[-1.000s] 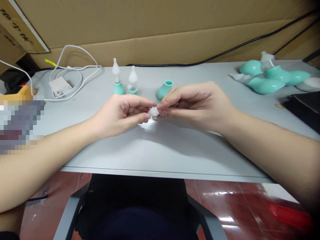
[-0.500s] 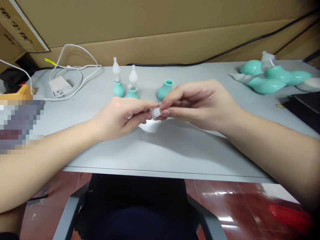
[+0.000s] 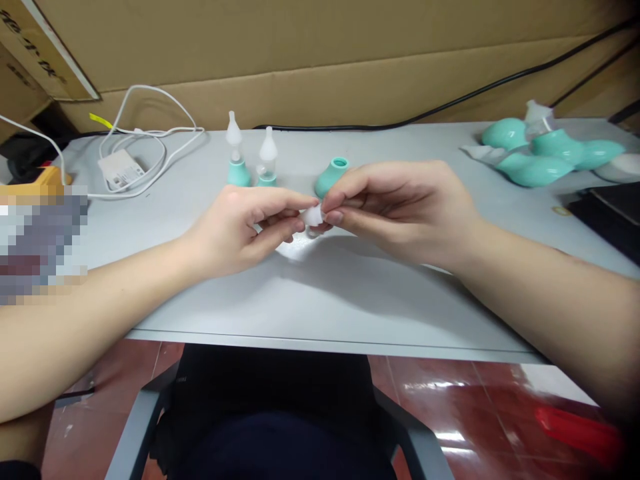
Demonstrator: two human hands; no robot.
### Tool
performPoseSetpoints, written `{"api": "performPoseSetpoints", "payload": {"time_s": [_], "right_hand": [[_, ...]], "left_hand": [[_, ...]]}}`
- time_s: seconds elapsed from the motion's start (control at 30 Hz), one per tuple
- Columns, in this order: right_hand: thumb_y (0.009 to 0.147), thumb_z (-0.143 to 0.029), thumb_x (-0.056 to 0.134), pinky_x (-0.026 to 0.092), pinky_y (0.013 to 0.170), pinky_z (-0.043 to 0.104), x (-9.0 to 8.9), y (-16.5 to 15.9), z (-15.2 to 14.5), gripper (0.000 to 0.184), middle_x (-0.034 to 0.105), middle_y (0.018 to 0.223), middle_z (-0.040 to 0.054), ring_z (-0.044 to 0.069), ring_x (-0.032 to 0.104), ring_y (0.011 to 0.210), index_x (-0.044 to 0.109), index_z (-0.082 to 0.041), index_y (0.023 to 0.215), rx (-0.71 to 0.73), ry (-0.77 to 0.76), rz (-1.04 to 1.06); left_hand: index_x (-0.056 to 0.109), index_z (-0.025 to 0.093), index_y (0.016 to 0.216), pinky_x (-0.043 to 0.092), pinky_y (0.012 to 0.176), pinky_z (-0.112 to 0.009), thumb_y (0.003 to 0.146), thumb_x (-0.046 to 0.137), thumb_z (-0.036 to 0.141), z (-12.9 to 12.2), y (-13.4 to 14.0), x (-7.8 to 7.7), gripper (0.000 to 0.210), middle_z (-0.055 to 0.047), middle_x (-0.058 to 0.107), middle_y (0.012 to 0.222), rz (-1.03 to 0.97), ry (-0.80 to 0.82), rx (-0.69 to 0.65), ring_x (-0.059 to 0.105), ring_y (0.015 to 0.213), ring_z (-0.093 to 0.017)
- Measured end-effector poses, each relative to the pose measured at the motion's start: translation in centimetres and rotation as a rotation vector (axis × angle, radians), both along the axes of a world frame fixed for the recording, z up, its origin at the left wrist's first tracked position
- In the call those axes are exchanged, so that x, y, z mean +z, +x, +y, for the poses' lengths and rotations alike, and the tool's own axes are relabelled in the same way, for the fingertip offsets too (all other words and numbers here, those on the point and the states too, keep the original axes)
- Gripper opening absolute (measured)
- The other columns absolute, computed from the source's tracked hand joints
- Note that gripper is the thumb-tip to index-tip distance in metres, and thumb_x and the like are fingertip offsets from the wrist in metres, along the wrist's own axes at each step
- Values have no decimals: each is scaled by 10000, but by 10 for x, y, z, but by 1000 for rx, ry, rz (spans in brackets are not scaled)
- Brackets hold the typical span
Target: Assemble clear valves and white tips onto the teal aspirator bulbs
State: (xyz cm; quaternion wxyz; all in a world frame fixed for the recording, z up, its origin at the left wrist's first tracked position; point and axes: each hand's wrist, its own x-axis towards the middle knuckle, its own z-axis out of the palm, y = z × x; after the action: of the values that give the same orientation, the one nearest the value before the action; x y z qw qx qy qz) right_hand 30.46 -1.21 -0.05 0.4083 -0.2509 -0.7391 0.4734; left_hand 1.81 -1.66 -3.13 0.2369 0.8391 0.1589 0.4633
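Head view: pinching small white piece in narrow left grip and right grip, over surface near teal bulb. Could slip or deform if squeezed unevenly or twisted off-axis.

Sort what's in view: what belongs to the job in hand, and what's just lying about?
Belong, apparently:
small white piece, in left hand and right hand
open teal bulb
two teal bulbs with tips
rightmost teal parts

Lying about:
white box
black cable
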Motion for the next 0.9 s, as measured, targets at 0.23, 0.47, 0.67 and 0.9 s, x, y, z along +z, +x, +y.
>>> {"api": "performPoseSetpoints", "payload": {"time_s": [0.23,0.47,0.67,0.9], "right_hand": [[990,-385,1164,816,952,414,-2,1,3,270,923,1038,59,255,928,986,922,-269,1021,21,-37,-6],[988,-438,1179,823,928,424,-1,0,1,351,917,1011,55,260,928,967,875,-268,1031,47,-84,6],[1023,-438,1140,797,872,402,0,-1,0,334,907,996,45,246,912,931,848,-275,1032,36,-12,-23],[1017,-446,1154,791,868,377,-1,-2,1,344,907,993,45,234,913,929,857,-274,1036,56,28,-4]], "left_hand": [[959,264,1435,794,849,-280,1164,739,187,-1,0,3,358,-36,1001,1128,82,-25,49,954,918,-182],[942,312,1488,804,948,-352,1187,704,188,2,-3,3,402,-44,1016,1278,124,89,47,979,1080,-223],[950,309,1438,785,882,-337,1175,717,197,0,0,3,369,-26,1010,1234,107,21,71,959,994,-206],[957,283,1406,756,823,-322,1183,704,242,-2,2,5,340,-34,997,1179,93,-40,76,923,923,-189]]}}
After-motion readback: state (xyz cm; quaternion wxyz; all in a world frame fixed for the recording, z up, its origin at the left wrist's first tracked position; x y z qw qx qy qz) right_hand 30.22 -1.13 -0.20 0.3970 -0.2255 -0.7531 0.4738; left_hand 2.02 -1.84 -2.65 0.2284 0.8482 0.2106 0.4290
